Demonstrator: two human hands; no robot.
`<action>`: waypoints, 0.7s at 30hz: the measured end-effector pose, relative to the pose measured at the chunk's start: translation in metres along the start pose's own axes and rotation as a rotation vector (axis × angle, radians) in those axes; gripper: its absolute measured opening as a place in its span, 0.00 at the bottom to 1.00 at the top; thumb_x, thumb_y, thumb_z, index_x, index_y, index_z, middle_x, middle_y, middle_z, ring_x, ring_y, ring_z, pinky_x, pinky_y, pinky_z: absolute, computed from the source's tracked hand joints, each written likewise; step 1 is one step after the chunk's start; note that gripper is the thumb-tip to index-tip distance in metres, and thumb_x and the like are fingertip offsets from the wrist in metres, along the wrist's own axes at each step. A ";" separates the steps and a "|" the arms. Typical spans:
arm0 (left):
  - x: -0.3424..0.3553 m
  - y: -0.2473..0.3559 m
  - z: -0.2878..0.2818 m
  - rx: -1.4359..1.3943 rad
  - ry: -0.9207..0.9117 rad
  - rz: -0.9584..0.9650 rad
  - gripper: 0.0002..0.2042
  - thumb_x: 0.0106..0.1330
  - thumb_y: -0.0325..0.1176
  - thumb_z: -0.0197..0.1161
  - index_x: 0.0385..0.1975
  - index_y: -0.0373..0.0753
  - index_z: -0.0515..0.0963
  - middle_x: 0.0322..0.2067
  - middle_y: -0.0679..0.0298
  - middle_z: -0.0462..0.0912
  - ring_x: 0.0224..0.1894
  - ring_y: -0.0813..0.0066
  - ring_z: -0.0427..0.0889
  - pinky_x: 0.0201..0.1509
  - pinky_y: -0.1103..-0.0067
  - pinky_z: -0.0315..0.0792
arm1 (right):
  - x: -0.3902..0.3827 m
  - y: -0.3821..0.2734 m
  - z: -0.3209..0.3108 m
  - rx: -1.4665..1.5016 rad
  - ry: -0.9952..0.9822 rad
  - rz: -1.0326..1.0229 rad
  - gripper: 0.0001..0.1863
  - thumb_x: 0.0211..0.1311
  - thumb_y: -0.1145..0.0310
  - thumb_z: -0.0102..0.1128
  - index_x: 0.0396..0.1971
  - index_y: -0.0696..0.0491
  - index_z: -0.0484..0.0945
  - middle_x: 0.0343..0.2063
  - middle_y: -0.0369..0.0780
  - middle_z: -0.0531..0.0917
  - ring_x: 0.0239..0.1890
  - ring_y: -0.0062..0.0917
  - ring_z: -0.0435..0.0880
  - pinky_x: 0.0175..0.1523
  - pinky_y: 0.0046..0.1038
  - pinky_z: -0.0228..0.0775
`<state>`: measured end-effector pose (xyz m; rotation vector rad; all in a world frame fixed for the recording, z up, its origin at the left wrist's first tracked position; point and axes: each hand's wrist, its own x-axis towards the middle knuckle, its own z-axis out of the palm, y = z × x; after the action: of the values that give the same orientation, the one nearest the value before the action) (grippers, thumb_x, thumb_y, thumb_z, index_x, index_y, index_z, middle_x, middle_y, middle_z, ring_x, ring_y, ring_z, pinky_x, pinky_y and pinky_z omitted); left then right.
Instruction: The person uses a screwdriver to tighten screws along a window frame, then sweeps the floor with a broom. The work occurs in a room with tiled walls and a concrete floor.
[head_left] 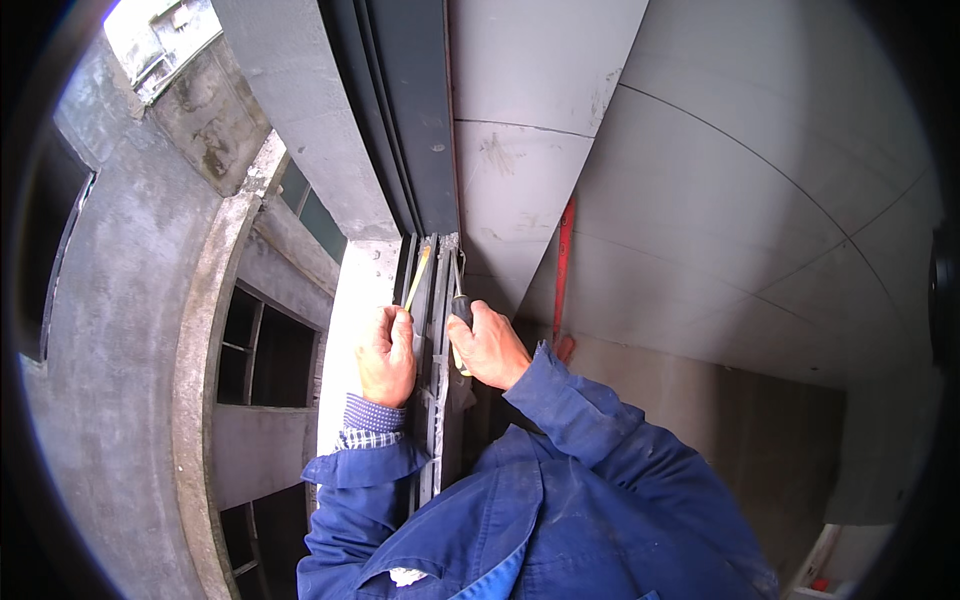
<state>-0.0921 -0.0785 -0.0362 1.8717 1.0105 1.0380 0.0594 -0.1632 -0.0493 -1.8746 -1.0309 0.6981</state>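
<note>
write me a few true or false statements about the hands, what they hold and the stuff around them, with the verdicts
1. The right hand grips a dark-handled tool. True.
2. Both hands wear gloves. False: both are bare.
3. A thin yellow strip runs up from the left hand. True.
4. In the picture, the long red bar lies to the left of both hands. False: the red bar is to the right of both.
5. The jacket is red. False: the jacket is blue.
6. A dark metal frame shows above both hands in the picture. True.
</note>
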 end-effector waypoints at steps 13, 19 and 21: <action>-0.002 0.016 -0.001 0.072 -0.049 0.019 0.07 0.74 0.29 0.61 0.39 0.31 0.81 0.26 0.53 0.83 0.28 0.66 0.83 0.36 0.70 0.76 | -0.027 -0.039 -0.008 0.858 -0.229 0.404 0.20 0.78 0.51 0.51 0.38 0.56 0.71 0.19 0.41 0.79 0.12 0.23 0.78 0.10 0.25 0.66; 0.000 0.010 -0.003 0.077 -0.046 0.025 0.07 0.73 0.29 0.61 0.38 0.31 0.81 0.26 0.51 0.82 0.28 0.62 0.83 0.36 0.69 0.76 | 0.009 -0.055 -0.016 0.848 -0.229 0.389 0.22 0.76 0.55 0.50 0.24 0.56 0.74 0.18 0.43 0.80 0.11 0.25 0.76 0.09 0.26 0.63; -0.005 0.005 -0.004 0.066 -0.039 0.005 0.07 0.73 0.28 0.61 0.38 0.31 0.81 0.26 0.49 0.82 0.29 0.58 0.83 0.37 0.68 0.76 | 0.008 -0.053 -0.019 0.723 -0.217 0.281 0.21 0.76 0.56 0.51 0.26 0.57 0.74 0.18 0.42 0.79 0.13 0.24 0.78 0.09 0.26 0.63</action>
<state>-0.0957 -0.0839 -0.0322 1.9411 1.0290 0.9780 0.0583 -0.1486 0.0060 -1.3259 -0.5249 1.2653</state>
